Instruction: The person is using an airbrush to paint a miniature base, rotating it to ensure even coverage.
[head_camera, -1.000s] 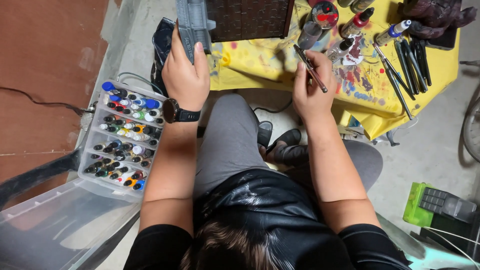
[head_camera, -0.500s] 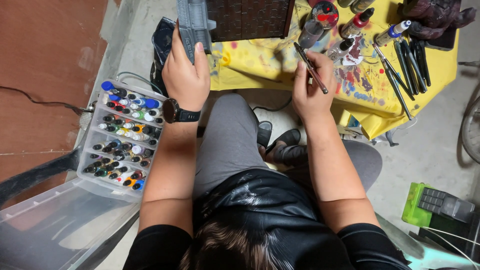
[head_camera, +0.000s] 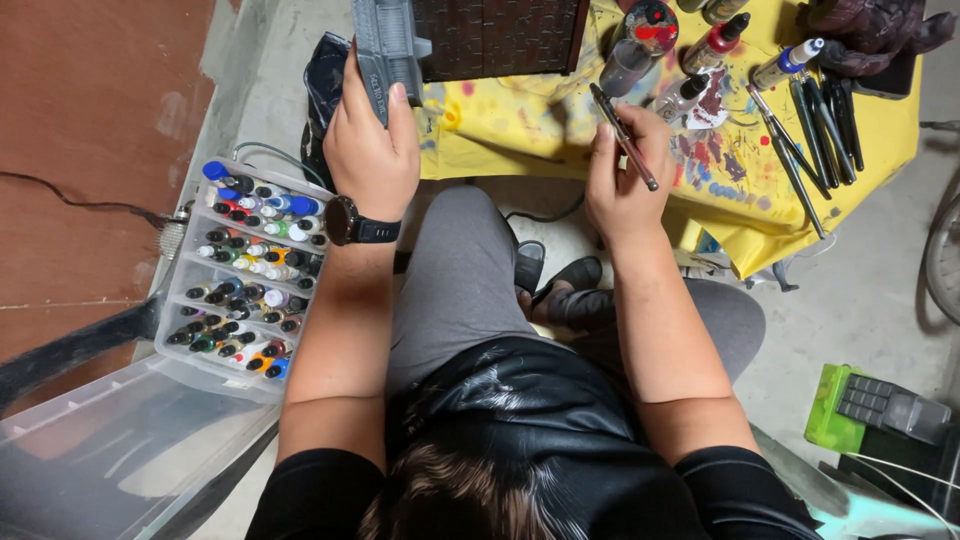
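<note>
Gripping: left hand (head_camera: 372, 160) wraps shut around the grey model piece (head_camera: 383, 50), thumb along its near edge, fingers behind.
Brush: right hand (head_camera: 625, 185) pinches a thin paintbrush (head_camera: 623, 137) mid-shaft, tip angled up past the fingertips.
Handling: the grey piece looks rigid, light plastic, probably with raised detail that could snap; best held low on its flat sides, clear of wet paint.
Brush feel: slim, light, prone to rolling.
Nearby: yellow paint-stained cloth (head_camera: 560, 130) beyond the knuckles; tray of paint bottles (head_camera: 245, 270) left of the wrist.
</note>
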